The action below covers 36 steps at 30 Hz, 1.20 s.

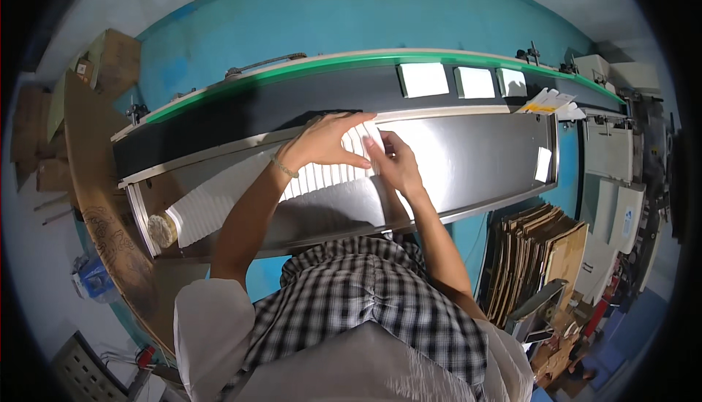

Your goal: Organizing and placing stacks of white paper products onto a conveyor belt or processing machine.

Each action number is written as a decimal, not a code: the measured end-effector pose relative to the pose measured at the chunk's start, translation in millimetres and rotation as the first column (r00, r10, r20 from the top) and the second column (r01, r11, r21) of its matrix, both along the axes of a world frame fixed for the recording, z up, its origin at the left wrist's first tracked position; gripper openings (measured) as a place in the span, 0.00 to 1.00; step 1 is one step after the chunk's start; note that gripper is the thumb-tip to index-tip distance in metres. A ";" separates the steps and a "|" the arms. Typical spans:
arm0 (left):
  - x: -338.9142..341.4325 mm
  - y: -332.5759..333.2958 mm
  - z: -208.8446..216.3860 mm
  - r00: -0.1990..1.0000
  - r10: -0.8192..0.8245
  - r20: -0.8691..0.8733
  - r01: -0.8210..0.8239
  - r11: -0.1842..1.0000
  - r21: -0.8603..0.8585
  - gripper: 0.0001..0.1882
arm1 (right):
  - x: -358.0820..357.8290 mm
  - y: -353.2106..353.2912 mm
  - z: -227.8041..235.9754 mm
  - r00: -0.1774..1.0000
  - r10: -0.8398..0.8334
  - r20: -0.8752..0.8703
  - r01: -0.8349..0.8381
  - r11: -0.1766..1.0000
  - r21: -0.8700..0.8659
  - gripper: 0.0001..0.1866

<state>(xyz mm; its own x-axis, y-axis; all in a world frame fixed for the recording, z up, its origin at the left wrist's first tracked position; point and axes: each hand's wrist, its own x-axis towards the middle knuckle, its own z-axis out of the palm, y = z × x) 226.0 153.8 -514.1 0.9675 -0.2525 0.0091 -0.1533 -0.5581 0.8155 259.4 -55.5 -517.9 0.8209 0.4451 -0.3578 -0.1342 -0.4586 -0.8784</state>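
Observation:
A long row of thin white boxes (219,197) stands packed on edge in a shallow metal tray (468,146) in front of me. My left hand (333,142) arches over the row's right end, fingers at the far edge and thumb at the near edge, gripping the end boxes. Just right of it, my right hand (395,162) pinches the last white box, its thumb on the face and the other fingers curled. Parts of the boxes under my left hand are hidden.
Beyond the tray runs a dark conveyor belt (329,93) with a green rail, carrying three white boxes (424,80). A round roll (162,231) sits at the tray's left end. Folded white-and-yellow cartons (547,102) overhang the tray's right corner. Flattened cardboard (530,252) leans at right.

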 end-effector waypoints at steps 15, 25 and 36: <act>-9.1 5.2 2.9 0.998 0.025 -0.058 -0.026 1.000 -0.008 0.41 | -4.2 12.5 3.8 0.998 0.027 -0.055 -0.026 0.999 0.023 0.23; -16.3 13.4 16.5 0.984 0.040 -0.175 -0.045 0.999 -0.029 0.37 | 54.1 10.6 -16.7 0.947 -0.270 -0.172 0.288 0.953 0.093 0.20; -28.6 27.0 7.2 0.991 0.025 -0.129 -0.030 0.999 -0.035 0.41 | -1.0 8.5 1.8 0.930 -0.010 -0.368 0.045 0.995 0.087 0.21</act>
